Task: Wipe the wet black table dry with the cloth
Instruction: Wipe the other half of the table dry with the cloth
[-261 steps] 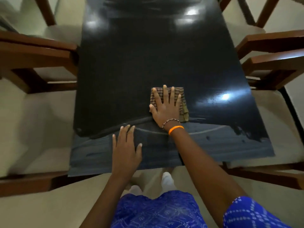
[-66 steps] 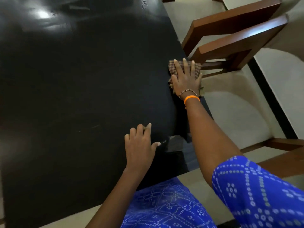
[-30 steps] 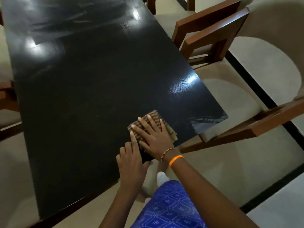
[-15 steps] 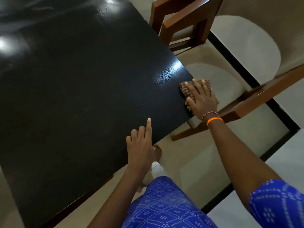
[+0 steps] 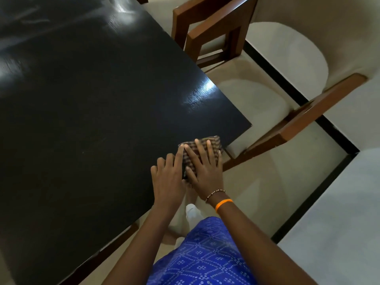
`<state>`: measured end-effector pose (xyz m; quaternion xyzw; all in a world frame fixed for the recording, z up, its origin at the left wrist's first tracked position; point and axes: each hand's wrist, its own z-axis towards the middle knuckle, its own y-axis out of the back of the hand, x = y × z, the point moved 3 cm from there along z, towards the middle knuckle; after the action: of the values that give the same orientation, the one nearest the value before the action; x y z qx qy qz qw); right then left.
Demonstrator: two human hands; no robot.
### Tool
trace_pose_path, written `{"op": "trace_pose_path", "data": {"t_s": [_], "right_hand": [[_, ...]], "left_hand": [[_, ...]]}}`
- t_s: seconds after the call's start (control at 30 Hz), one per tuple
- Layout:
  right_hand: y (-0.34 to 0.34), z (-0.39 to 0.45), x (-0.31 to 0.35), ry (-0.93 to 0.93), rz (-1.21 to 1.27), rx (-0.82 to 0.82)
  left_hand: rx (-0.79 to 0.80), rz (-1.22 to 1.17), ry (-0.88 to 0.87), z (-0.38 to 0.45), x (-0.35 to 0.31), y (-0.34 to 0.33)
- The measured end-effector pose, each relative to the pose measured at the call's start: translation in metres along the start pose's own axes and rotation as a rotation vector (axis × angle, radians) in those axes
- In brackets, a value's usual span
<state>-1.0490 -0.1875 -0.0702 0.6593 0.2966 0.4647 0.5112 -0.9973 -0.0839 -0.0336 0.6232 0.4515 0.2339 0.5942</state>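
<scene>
The black table (image 5: 92,120) fills the left and middle of the head view, glossy with light streaks at the far end. A folded brown checked cloth (image 5: 213,141) lies at the table's near edge, close to its right corner. My right hand (image 5: 203,167) presses flat on the cloth with fingers spread. My left hand (image 5: 167,179) rests flat on the table right beside it, its forefinger touching the cloth's left edge.
A wooden chair with a cream seat (image 5: 257,105) stands just right of the table corner. Another wooden chair (image 5: 207,31) sits further along the right side. Pale floor with black strips (image 5: 320,122) runs beyond. My blue patterned garment (image 5: 201,256) hangs below.
My right hand has slid the cloth back left along the near edge, from the right corner to beside my left hand. The left hand has stayed near the table's edge.
</scene>
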Motion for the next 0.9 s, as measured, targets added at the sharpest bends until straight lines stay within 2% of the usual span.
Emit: {"op": "trace_pose_path", "data": {"t_s": [0.13, 0.4, 0.53, 0.63, 0.8, 0.9], "right_hand": [[0.008, 0.014, -0.026, -0.023, 0.038, -0.009], [0.036, 0.068, -0.091, -0.32, 0.082, -0.145], [0.048, 0.094, -0.117, -0.51, 0.238, -0.196], [0.048, 0.097, -0.11, -0.686, 0.414, -0.276], [0.038, 0.082, -0.072, -0.901, 0.756, -0.517], [0.018, 0.063, -0.037, -1.039, 0.922, -0.504]], "left_hand": [[0.013, 0.012, -0.023, 0.005, -0.005, -0.003], [0.001, 0.006, 0.029, 0.005, -0.006, -0.005], [-0.017, -0.009, 0.021, 0.001, -0.005, -0.002], [-0.052, -0.105, 0.056, -0.008, 0.003, 0.001], [-0.144, -0.214, 0.208, -0.036, 0.035, 0.0], [-0.164, -0.234, 0.318, -0.055, 0.051, -0.001]]}}
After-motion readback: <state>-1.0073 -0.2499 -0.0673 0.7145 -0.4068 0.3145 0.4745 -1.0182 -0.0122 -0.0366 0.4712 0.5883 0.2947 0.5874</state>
